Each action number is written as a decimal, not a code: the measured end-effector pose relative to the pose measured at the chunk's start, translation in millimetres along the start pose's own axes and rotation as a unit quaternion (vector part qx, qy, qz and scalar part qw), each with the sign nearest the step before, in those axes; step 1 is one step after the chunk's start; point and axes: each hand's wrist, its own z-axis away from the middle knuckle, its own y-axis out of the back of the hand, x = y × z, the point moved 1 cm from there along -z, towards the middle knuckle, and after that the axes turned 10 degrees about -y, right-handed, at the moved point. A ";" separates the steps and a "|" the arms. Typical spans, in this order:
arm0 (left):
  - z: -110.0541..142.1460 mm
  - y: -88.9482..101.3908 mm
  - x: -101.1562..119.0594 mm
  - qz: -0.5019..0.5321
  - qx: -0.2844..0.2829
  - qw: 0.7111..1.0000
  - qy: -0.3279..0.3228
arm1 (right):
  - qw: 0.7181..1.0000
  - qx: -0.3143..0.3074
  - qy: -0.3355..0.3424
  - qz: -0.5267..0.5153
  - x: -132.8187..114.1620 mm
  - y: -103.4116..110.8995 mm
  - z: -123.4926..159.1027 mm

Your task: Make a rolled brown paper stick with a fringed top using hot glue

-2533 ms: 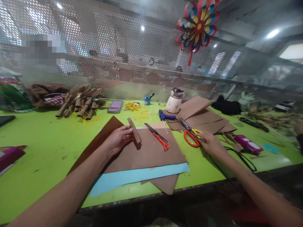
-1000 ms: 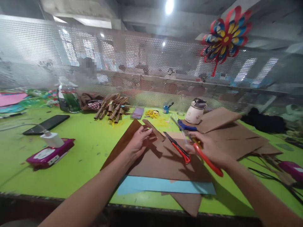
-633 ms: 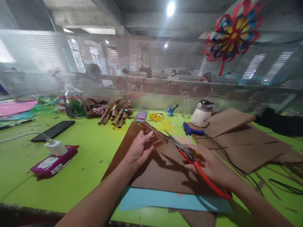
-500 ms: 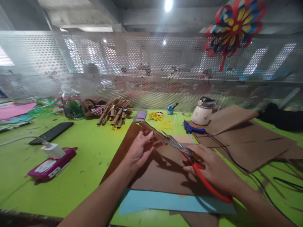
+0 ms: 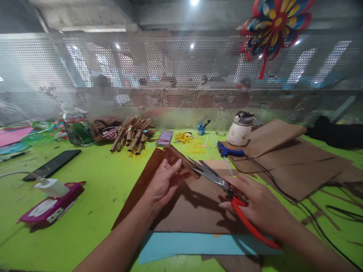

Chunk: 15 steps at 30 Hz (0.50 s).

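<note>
My left hand (image 5: 166, 181) is closed on a narrow folded stack of brown paper (image 5: 181, 160), pinched between thumb and fingers. In my right hand (image 5: 252, 200) are scissors (image 5: 246, 223) with red handles, their fingers wrapped by the grip. The blades are parted and lie at the lower right end of the brown paper; whether they touch it I cannot tell. Beneath both hands lies a large brown paper sheet (image 5: 198, 215), with a light blue paper strip (image 5: 210, 245) along its near edge.
A blue glue gun (image 5: 231, 151) with its cord and more brown paper (image 5: 295, 166) lie at right, near a white jug (image 5: 241, 130). Rolled brown paper pieces (image 5: 136, 138) are piled behind. On the left are a purple power strip (image 5: 53, 209) and a black phone (image 5: 53, 164).
The scissors' blades have opened wider and drawn slightly back from the brown paper. The whole view has shifted a little; my left hand keeps its hold.
</note>
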 end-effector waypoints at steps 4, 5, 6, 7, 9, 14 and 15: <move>-0.1 0.4 -0.2 -0.002 -0.004 1.000 -0.004 | 1.000 0.014 0.007 0.007 0.3 -0.3 0.7; 0.1 0.2 -0.1 0.000 -0.004 1.000 -0.006 | 1.000 0.014 0.006 0.007 0.2 -0.4 0.9; 0.3 0.0 0.1 0.003 -0.002 1.000 -0.008 | 1.000 0.011 0.005 0.006 0.0 -0.5 1.1; 0.5 -0.3 0.3 0.005 0.000 1.000 -0.008 | 1.000 0.007 0.003 0.004 0.0 -0.6 1.4; 0.8 -0.8 0.7 0.009 0.004 1.000 -0.010 | 1.000 0.003 0.000 0.000 0.0 -1.0 2.0; 0.4 -1.5 1.2 0.000 -0.009 1.000 -0.020 | 1.000 0.012 0.006 -0.003 1.9 -2.6 4.2; 0.3 -1.5 1.2 -0.004 -0.010 1.000 -0.021 | 1.000 0.019 0.010 -0.001 2.3 -2.8 4.5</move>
